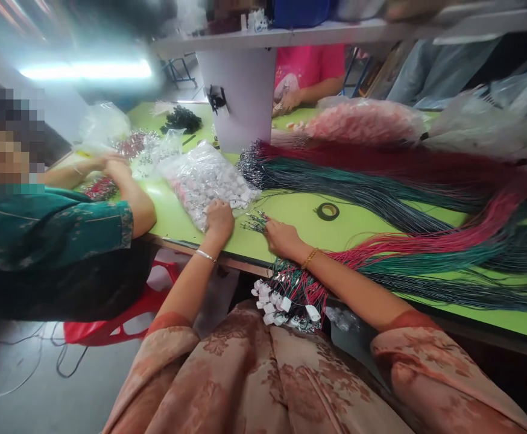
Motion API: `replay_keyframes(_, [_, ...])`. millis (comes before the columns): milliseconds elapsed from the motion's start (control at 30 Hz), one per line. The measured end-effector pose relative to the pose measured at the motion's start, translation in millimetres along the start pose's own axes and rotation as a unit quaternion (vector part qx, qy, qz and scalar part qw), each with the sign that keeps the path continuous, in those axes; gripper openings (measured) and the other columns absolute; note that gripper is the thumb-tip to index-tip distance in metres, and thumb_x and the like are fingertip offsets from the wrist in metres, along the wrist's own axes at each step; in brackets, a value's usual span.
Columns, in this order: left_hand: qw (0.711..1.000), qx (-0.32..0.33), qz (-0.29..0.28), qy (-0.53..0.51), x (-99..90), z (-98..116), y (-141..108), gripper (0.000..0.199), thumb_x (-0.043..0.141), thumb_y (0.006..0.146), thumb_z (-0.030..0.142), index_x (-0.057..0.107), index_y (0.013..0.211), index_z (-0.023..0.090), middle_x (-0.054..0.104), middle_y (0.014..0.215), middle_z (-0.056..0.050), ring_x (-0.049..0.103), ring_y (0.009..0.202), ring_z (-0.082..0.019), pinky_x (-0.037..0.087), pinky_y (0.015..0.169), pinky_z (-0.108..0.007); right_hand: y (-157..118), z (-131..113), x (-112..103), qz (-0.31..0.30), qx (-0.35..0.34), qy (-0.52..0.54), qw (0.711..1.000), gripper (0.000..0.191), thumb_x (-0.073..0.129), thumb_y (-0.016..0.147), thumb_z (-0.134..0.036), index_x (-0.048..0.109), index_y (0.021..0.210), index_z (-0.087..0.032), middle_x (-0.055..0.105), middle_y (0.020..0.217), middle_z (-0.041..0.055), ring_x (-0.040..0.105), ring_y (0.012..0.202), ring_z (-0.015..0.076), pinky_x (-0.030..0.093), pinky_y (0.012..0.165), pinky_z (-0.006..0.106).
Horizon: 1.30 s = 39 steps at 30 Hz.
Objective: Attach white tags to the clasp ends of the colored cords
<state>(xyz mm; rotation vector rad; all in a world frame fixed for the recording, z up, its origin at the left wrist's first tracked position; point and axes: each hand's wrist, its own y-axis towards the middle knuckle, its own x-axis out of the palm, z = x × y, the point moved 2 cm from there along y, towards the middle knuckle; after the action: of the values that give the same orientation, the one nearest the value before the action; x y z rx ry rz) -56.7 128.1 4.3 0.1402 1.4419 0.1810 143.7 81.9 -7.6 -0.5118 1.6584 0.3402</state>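
My left hand [219, 219] rests palm down on the near edge of a clear plastic bag of small white connectors [209, 181] on the green table [299, 211]. My right hand [280, 236] lies on the table with its fingers on the bare ends of a small bunch of thin wires [255, 223]. A bundle of finished wires with white connectors [286, 295] hangs over the table edge under my right forearm. Long red, green and dark wire bundles [403, 187] spread across the table to the right.
A roll of dark tape [327, 211] lies beyond my right hand. A co-worker in a teal sleeve [64, 229] works at the left, another in pink [309, 72] sits across. A white post [245, 96] and bagged pink parts [363, 120] stand behind.
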Motion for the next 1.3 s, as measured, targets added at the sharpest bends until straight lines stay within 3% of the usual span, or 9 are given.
replay_keyframes(133, [1.000, 0.009, -0.013, -0.016, -0.9, -2, 0, 0.026, 0.045, 0.087, 0.016, 0.070, 0.093, 0.014, 0.066, 0.097, -0.019, 0.055, 0.101, -0.032, 0.040, 0.082, -0.041, 1, 4, 1, 0.010, -0.023, -0.008, 1.000, 0.026, 0.036, 0.095, -0.019, 0.055, 0.110, -0.012, 0.060, 0.121, 0.0197, 0.060, 0.102, 0.0251, 0.046, 0.074, 0.032])
replay_keyframes(267, [0.987, 0.043, 0.096, -0.125, -9.2, -8, -19, 0.031, 0.042, 0.091, 0.021, 0.067, 0.109, 0.019, 0.066, 0.106, -0.014, 0.053, 0.108, -0.030, 0.039, 0.093, -0.042, -4, -1, 0, 0.013, -0.053, -0.026, 0.998, 0.026, 0.038, 0.089, -0.012, 0.056, 0.108, -0.011, 0.060, 0.120, 0.0220, 0.059, 0.100, 0.0259, 0.044, 0.073, 0.032])
replay_keyframes(367, [0.946, 0.007, 0.159, -0.283, -10.3, -13, -35, 0.032, 0.045, 0.093, 0.028, 0.062, 0.118, 0.018, 0.065, 0.112, -0.012, 0.059, 0.102, -0.023, 0.045, 0.089, -0.038, -7, -1, -2, 0.007, -0.055, -0.017, 0.998, 0.027, 0.037, 0.089, -0.011, 0.056, 0.108, -0.010, 0.063, 0.112, 0.0212, 0.060, 0.091, 0.0250, 0.042, 0.070, 0.031])
replay_keyframes(500, [0.826, -0.107, 0.110, -0.542, -0.2, -17, -52, 0.035, 0.061, 0.084, 0.042, 0.064, 0.108, 0.018, 0.065, 0.082, -0.004, 0.061, 0.069, -0.014, 0.047, 0.062, -0.026, -9, 6, -6, 0.038, -0.031, 0.089, 0.995, 0.023, 0.038, 0.094, -0.021, 0.056, 0.105, -0.013, 0.067, 0.102, 0.0161, 0.059, 0.079, 0.0215, 0.038, 0.067, 0.030])
replay_keyframes(600, [0.731, -0.132, 0.043, -0.668, 5.3, -13, -63, 0.029, 0.068, 0.078, 0.042, 0.067, 0.095, 0.018, 0.063, 0.074, -0.001, 0.058, 0.062, -0.009, 0.046, 0.060, -0.024, -5, 10, -9, 0.075, -0.027, 0.254, 0.964, 0.018, 0.044, 0.091, -0.026, 0.057, 0.096, -0.015, 0.066, 0.087, 0.0074, 0.055, 0.070, 0.0164, 0.037, 0.066, 0.027])
replay_keyframes(800, [0.604, -0.158, -0.024, -0.780, -0.3, 3, -77, 0.025, 0.074, 0.076, 0.030, 0.063, 0.096, 0.020, 0.066, 0.084, -0.001, 0.058, 0.064, -0.007, 0.047, 0.058, -0.020, 9, -13, -22, 0.094, -0.059, 0.486, 0.867, 0.017, 0.053, 0.081, -0.031, 0.059, 0.086, -0.015, 0.057, 0.071, -0.0009, 0.047, 0.063, 0.0113, 0.037, 0.061, 0.025])
replay_keyframes(1000, [0.472, -0.198, -0.058, -0.857, -6.9, 18, -85, 0.012, 0.073, 0.075, 0.016, 0.065, 0.084, 0.015, 0.067, 0.079, -0.002, 0.058, 0.064, -0.006, 0.047, 0.059, -0.017, 8, -33, -35, 0.126, -0.076, 0.505, 0.851, 0.019, 0.057, 0.079, -0.035, 0.058, 0.074, -0.016, 0.054, 0.063, -0.0029, 0.041, 0.057, 0.0094, 0.032, 0.056, 0.024])
replay_keyframes(1133, [0.453, -0.191, -0.077, -0.868, -9.4, 22, -88, 0.008, 0.071, 0.077, 0.014, 0.067, 0.085, 0.013, 0.068, 0.082, -0.004, 0.058, 0.064, -0.006, 0.047, 0.059, -0.017, 4, -29, -28, 0.130, -0.049, 0.475, 0.869, 0.015, 0.056, 0.076, -0.029, 0.053, 0.067, -0.017, 0.051, 0.058, -0.0036, 0.040, 0.054, 0.0091, 0.031, 0.054, 0.024])
replay_keyframes(1300, [0.490, -0.178, -0.065, -0.851, -11.6, 28, -90, 0.013, 0.075, 0.076, 0.020, 0.069, 0.085, 0.015, 0.068, 0.081, -0.003, 0.057, 0.065, -0.007, 0.046, 0.061, -0.018, 1, -27, -26, 0.136, -0.053, 0.449, 0.881, 0.014, 0.055, 0.075, -0.027, 0.053, 0.066, -0.017, 0.050, 0.057, -0.0039, 0.040, 0.054, 0.0090, 0.030, 0.054, 0.024])
